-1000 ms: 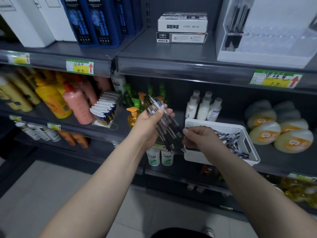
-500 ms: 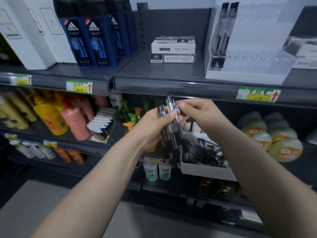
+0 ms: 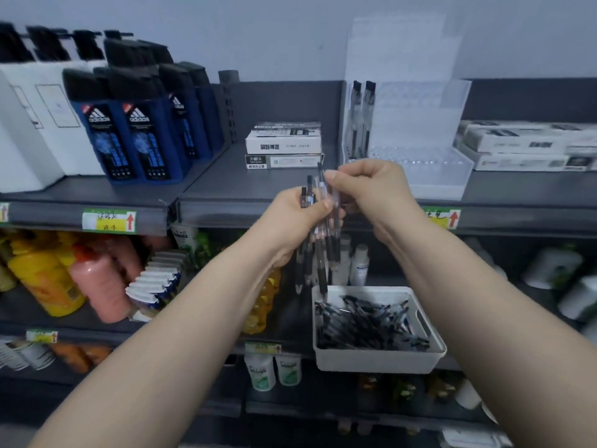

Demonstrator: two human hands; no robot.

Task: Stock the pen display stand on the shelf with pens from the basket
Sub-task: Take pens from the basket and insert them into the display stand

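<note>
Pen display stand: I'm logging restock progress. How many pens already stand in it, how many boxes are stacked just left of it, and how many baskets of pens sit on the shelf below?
pens in the pen display stand: 2
boxes stacked left of it: 2
basket of pens: 1
Total: 5

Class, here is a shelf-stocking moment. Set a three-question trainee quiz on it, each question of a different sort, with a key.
1. True or false: the pen display stand already holds two pens at its left end.
2. Which hand grips the bundle of pens? A) left hand B) right hand C) neither
3. Fill in: the spare pens lie in a white ____ on the lower shelf.

Key: 1 true; 2 A, the right hand only pinches one pen's top; 3 basket.
</note>
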